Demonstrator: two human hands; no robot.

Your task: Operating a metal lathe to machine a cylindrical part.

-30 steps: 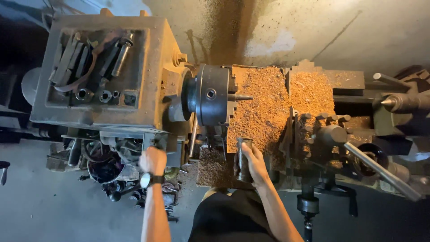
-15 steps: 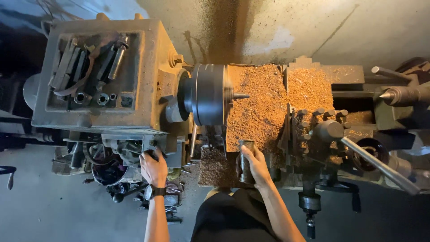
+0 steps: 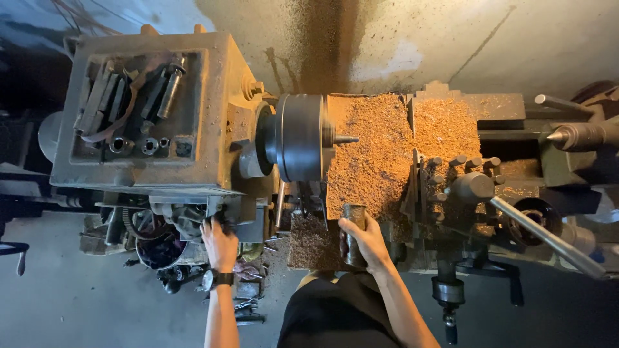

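At the front of a worn metal lathe [image 3: 271, 148], seen from above, a person stands with both arms stretched toward the machine. Their right hand [image 3: 366, 241] is wrapped around a short, dull metal cylinder [image 3: 354, 233], fingers [image 3: 351, 227] curled about its side so that it stands roughly upright, its open top end just at the near edge of the chip-covered bed. Orange-brown metal shavings [image 3: 380, 154] lie thick over the bed and carriage, between the chuck and the tool post. The round dark chuck [image 3: 298, 136] sits just left of the shavings, with a thin stub [image 3: 346, 138] sticking out of its face toward the right.

The left hand [image 3: 219, 243], with a dark wristwatch [image 3: 218, 279] on its wrist, reaches into the controls under the headstock; its fingers are closed over a part there, though which lever or knob cannot be told. On top of the headstock a shallow tray [image 3: 193, 84] holds several bars, wrenches and sockets. To the right, the tool post [image 3: 467, 183] bristles with bolts, and a long handle [image 3: 548, 238] slants away from it toward the lower right. Farther right, the pointed tailstock centre [image 3: 558, 136] faces the chuck, well apart from it.
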